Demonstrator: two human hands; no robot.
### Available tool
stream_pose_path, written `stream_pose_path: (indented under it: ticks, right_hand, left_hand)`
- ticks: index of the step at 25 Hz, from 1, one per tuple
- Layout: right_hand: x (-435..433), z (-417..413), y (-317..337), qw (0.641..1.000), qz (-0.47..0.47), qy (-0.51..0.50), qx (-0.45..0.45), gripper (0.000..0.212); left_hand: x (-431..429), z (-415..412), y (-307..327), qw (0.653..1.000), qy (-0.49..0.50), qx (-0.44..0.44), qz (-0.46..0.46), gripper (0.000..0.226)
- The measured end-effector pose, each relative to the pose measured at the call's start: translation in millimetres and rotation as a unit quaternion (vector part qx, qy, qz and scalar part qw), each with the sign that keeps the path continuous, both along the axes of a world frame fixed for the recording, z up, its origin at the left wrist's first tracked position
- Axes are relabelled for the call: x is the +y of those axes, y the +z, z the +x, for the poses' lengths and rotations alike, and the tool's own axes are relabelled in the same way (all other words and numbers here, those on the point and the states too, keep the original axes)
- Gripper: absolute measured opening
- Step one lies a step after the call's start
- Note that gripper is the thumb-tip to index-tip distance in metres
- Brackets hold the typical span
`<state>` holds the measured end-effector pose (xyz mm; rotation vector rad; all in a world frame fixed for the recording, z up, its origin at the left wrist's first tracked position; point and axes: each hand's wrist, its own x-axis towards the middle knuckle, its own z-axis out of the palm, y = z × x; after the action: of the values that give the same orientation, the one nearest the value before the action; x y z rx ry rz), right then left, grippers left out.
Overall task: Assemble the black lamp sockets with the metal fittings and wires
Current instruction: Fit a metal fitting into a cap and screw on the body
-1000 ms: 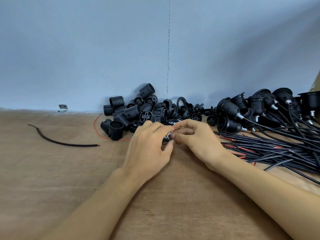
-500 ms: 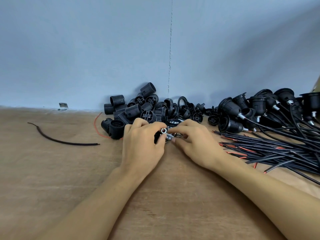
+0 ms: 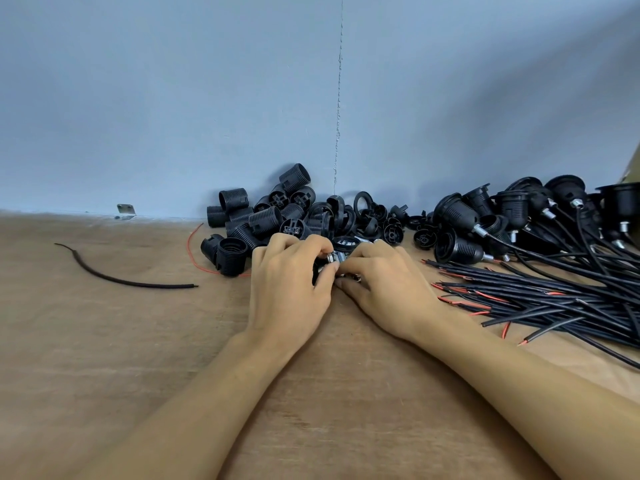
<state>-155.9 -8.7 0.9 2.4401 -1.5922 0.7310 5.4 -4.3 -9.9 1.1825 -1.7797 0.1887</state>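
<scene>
metal fitting (image 3: 332, 260) is pinched between left hand (image 3: 287, 296) and right hand (image 3: 388, 292) near the table (image 3: 104, 341) back edge; sockets (image 3: 263, 220) are piled just behind

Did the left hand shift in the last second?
Yes: the left hand slid left and up-table, closing its gap to the open black socket.

The brown wooden bench (image 3: 104, 358) carries loose black plastic lamp sockets (image 3: 265, 220) at centre, wired black sockets (image 3: 457, 214) at right, and a curved black cable piece (image 3: 114, 279) at left.
</scene>
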Motion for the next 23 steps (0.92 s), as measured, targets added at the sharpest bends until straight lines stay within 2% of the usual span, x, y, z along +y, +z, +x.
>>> stream_pose_path:
  ticks: [3,5,9,12,14,16,20,23]
  right_hand:
    - [0,-2,-1,1.0,-0.009,-0.014,-0.007,0.021]
    - [2,-3,-1,0.994,-0.001,-0.016,-0.107,0.017]
    - [5,-14,3,0.93,0.075,-0.017,-0.358,0.008]
    - [10,-22,7,0.881,0.157,0.034,-0.444,0.011]
    - [12,-25,9,0.867,0.167,0.034,-0.468,0.018]
    - [14,-25,10,0.871,0.149,0.025,-0.468,0.025]
    - [22,-23,9,0.932,0.095,0.028,-0.349,0.029]
    - [26,-22,10,0.941,0.085,0.044,-0.324,0.031]
  left_hand:
    - [0,1,0,0.999,0.014,0.017,-0.026,0.018]
    - [2,2,0,0.998,-0.004,0.034,-0.043,0.019]
    - [9,-4,-1,0.997,-0.066,0.009,-0.045,0.02]
    - [13,-7,-1,0.995,-0.093,0.001,-0.025,0.023]
    - [14,-7,-4,0.991,-0.132,0.023,0.003,0.022]
    - [16,-8,-5,0.986,-0.15,0.059,0.031,0.021]
    - [18,-15,-6,0.978,-0.146,0.136,0.062,0.026]
    - [18,-16,-5,0.976,-0.142,0.152,0.057,0.026]
